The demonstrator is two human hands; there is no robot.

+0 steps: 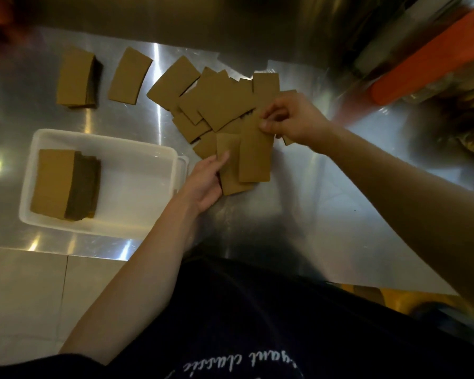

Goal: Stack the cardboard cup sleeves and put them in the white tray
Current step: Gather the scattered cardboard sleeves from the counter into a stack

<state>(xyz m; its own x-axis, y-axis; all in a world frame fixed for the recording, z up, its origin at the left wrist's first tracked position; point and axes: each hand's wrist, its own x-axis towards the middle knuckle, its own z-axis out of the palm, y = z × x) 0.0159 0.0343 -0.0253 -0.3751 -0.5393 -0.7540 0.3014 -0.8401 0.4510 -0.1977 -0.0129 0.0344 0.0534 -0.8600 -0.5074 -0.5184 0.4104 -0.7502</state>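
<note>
Several flat brown cardboard cup sleeves point(219, 102) lie scattered on the steel table. My right hand point(293, 119) pinches the top of one sleeve point(255, 154) and holds it upright over the pile. My left hand point(207, 179) grips a small stack of sleeves point(230, 170) just beside it, thumb on top. The white tray point(137, 198) sits at the left and holds one tall stack of sleeves point(63, 184). Another stack point(75, 77) stands at the far left of the table, with a single sleeve point(129, 76) lying next to it.
An orange-lidded container point(427, 56) and bagged goods stand at the far right. The steel table's point(298, 228) near edge runs in front of my dark apron. A tiled floor shows at the lower left.
</note>
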